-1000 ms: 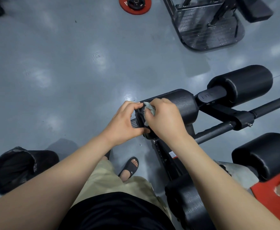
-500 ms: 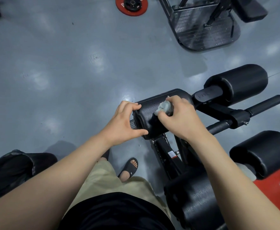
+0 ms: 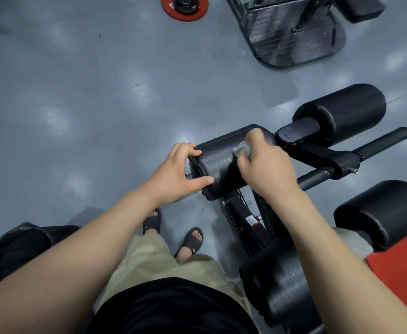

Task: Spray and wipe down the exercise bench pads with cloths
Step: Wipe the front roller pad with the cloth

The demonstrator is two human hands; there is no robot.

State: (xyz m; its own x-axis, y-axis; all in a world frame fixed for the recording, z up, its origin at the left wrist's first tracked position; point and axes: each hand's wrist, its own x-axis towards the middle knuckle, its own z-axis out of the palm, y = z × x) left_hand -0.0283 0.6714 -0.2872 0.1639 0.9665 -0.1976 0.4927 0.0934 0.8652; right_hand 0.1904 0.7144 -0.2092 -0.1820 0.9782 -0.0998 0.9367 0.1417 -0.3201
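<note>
1. Right hand [image 3: 265, 169] pinches a small grey cloth [image 3: 242, 149] onto the top of the near roller pad [image 3: 218, 162].
2. Left hand [image 3: 173, 174] grips the pad's outer end, fingers and thumb curled round it.
3. Step: wiping this pad, probably mid-stroke.
4. Next likely calls for reaching the underside, then the far pad [image 3: 342, 112].
</note>
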